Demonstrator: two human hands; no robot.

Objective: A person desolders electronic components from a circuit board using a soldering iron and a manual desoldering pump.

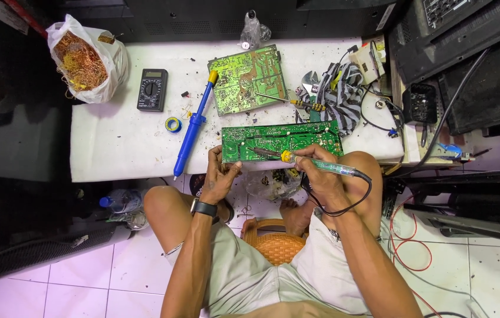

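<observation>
- Head view: the left hand (221, 176) grips the near left edge of a green circuit board (281, 141), thumb on top, fingers curled under.
- Board lies at the front edge of the white table (120, 141), between both hands.
- Right hand (319, 172) is closed around a soldering iron (320, 165), pen-fashion, its tip touching the board.
- White plastic bag (88, 59) at the table's far left corner holds tangled copper wire (81, 60).

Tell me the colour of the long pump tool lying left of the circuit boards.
The desoldering pump is blue with a yellow end, seen clearly in the head view.
</observation>
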